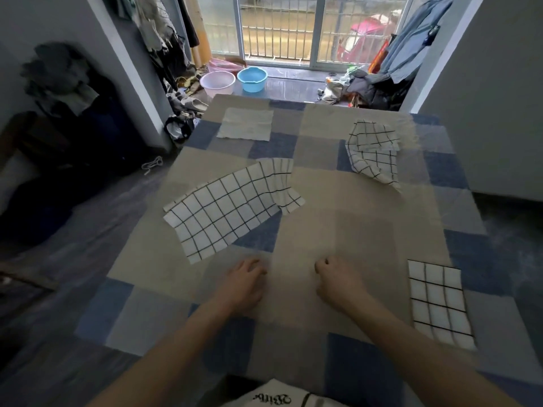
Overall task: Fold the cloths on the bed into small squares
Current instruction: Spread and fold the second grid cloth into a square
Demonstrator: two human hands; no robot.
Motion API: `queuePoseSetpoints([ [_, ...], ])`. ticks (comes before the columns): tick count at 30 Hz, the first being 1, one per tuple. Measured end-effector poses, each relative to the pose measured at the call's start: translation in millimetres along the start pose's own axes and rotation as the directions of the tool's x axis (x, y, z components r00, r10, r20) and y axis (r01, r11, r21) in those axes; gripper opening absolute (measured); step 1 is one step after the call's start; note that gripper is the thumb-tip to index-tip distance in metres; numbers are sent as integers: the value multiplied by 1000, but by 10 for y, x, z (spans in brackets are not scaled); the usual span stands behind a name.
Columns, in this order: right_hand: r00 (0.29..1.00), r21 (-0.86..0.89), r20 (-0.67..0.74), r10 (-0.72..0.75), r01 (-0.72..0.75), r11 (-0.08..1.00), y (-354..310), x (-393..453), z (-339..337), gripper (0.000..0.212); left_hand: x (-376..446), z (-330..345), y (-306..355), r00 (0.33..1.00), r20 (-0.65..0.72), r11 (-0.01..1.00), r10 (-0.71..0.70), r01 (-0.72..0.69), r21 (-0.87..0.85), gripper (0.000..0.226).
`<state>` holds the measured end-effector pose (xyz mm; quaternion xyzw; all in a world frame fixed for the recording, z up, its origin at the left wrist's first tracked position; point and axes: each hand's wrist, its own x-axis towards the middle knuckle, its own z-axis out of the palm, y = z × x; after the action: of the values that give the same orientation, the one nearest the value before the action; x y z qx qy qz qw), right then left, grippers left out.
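While both hands sit empty on the bed [308, 183], the big checked cloth [226, 210] lies spread just beyond the left hand [242, 282], one corner rumpled over itself, so it looks like the next one up. That left hand has fingers loosely curled, gripping nothing; the right hand [338, 279], nearer than the big cloth and to its right, is curled the same way with nothing in it. Nearer than the big cloth and far to its right, a folded checked cloth [439, 304] lies neat, probably set aside as done. Beyond the big cloth, a crumpled checked cloth [373, 151] waits on the right, a plain pale cloth [246, 123] lies flat straight behind.
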<state>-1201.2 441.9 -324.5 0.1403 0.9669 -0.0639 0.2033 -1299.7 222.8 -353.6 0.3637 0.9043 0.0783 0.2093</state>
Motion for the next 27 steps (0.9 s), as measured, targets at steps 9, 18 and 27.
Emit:
queuePoseSetpoints([
  [9, 998, 112, -16, -61, 62, 992, -1148, 307, 184, 36, -209, -204, -1406, 976, -103, 981, -193, 188, -51, 72],
  [18, 997, 134, 2, 71, -71, 988, -1429, 371, 239, 43, -367, -115, -1165, 998, -18, 995, 61, -60, 82, 66],
  [27, 960, 305, -271, 72, 15, 952, -1639, 433, 152, 60, -625, 15, -895, 829, 199, 852, 523, -504, -138, 43],
])
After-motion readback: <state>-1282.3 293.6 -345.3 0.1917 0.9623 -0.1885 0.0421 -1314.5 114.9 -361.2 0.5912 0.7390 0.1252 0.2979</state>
